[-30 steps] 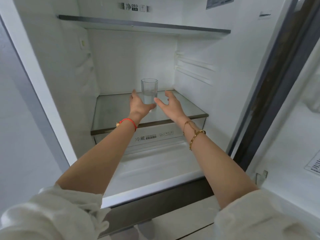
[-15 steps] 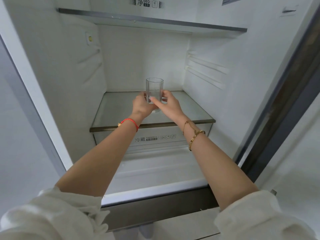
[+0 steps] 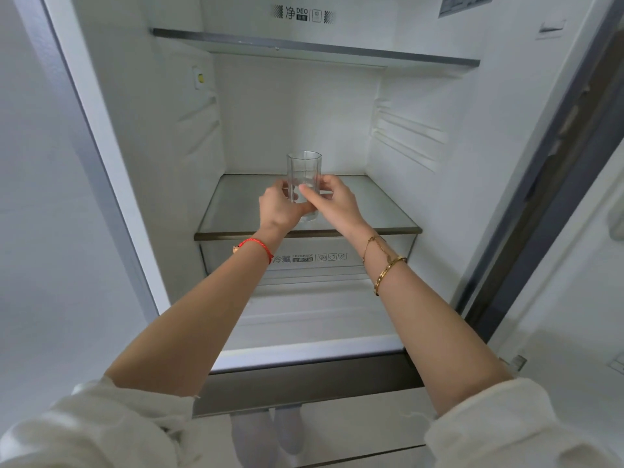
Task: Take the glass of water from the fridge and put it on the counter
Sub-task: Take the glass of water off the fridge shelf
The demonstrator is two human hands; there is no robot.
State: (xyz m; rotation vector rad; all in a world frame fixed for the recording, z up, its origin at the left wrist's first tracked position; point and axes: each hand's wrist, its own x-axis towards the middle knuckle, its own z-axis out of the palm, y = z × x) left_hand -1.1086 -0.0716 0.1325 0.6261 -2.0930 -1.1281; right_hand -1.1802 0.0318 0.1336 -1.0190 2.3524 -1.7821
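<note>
A clear faceted glass of water (image 3: 304,170) stands upright over the glass shelf (image 3: 371,214) inside the open fridge, near the shelf's front edge. My left hand (image 3: 278,209) wraps its lower left side and my right hand (image 3: 332,201) wraps its lower right side, fingers meeting across the front. The glass's lower half is partly covered by my fingers; its base shows just below them. I cannot tell whether the base still touches the shelf.
An upper shelf (image 3: 337,50) runs across above the glass. A drawer (image 3: 304,261) with a printed label sits under the glass shelf. The fridge's right door frame (image 3: 540,197) and the open door's inner side (image 3: 580,282) stand at the right.
Both hands, apart beside the glass a second ago, have closed around it from either side. The view has tilted slightly.
</note>
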